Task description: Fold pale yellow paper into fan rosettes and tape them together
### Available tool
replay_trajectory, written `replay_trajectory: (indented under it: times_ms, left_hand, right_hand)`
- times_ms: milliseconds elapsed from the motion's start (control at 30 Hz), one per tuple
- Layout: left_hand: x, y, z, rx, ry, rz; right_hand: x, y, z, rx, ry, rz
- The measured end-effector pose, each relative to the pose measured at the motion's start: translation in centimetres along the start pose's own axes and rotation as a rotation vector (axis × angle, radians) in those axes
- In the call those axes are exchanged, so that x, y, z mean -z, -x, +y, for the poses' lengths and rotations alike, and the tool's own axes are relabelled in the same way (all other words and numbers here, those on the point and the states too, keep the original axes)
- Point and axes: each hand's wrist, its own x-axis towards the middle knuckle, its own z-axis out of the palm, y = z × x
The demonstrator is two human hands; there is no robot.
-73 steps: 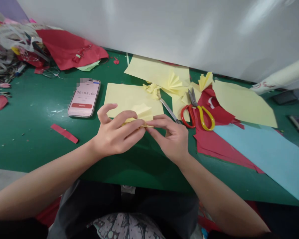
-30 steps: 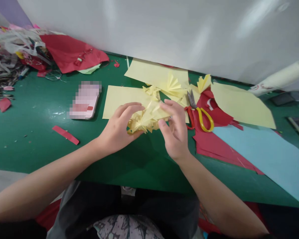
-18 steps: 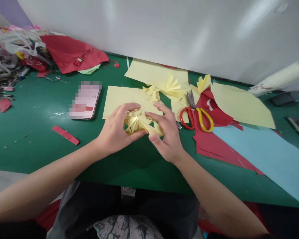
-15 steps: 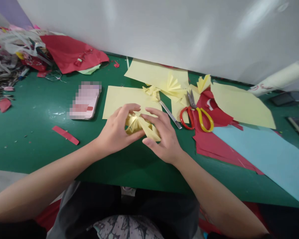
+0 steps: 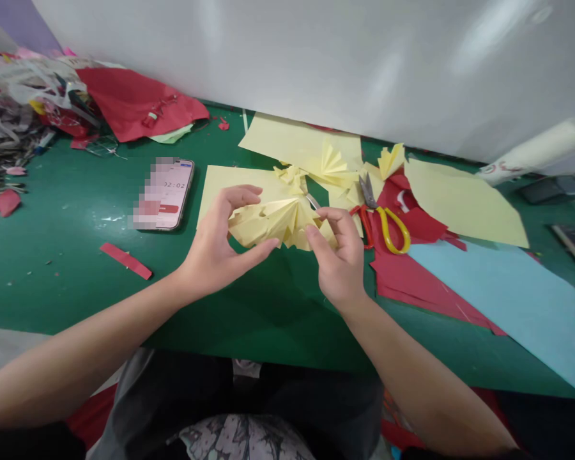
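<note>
A pleated piece of pale yellow paper [image 5: 280, 220], with cut notches along its folds, is spread like a fan between my hands above the green table. My left hand [image 5: 220, 239] curves round its left end, thumb along the lower edge and fingers over the top. At the right end, my right hand [image 5: 338, 255] pinches the paper between thumb and fingers. Just beyond lie a yellow paper sheet [image 5: 215, 182] and a folded yellow paper fan [image 5: 332, 161]. Scissors [image 5: 393, 233] with one red and one yellow handle rest right of my right hand.
A phone [image 5: 172, 198] lies on the green table [image 5: 76, 275] at left, near a red paper strip [image 5: 126, 260]. Red paper [image 5: 421, 287] and a light blue sheet [image 5: 517, 300] are at right. A pile of scraps [image 5: 23, 108] fills the far left. A pale wall stands behind.
The folded yellow paper has been opened out wider between my hands. My right hand has moved slightly right, and its fingers have closed into a pinch.
</note>
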Motion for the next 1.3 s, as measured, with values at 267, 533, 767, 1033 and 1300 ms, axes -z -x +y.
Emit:
replay_trajectory:
  times_ms: [267,533,767,1033,1300]
  left_hand:
    - [-0.1,-0.1,-0.1,0.062,-0.019,0.058]
    - [-0.1,-0.1,0.1,0.134,0.059,0.027]
    - [-0.2,-0.1,0.1,0.206,0.191,0.095]
    - [-0.5,-0.4,-0.9,0.322,0.494,0.237]
    - [-0.6,-0.6,-0.4,0.454,0.645,0.256]
  right_hand:
    - [0.4,-0.1,0.2,0.017,-0.128,-0.178]
    - [0.7,-0.6,-0.1,-0.013,-0.041,-0.113]
    - [0.6,-0.4,-0.1,-0.005,0.029,-0.104]
    - [0.5,-0.5,0.3,0.111,0.105,0.072]
    - [0.3,-0.2,0.2,0.169,0.111,0.035]
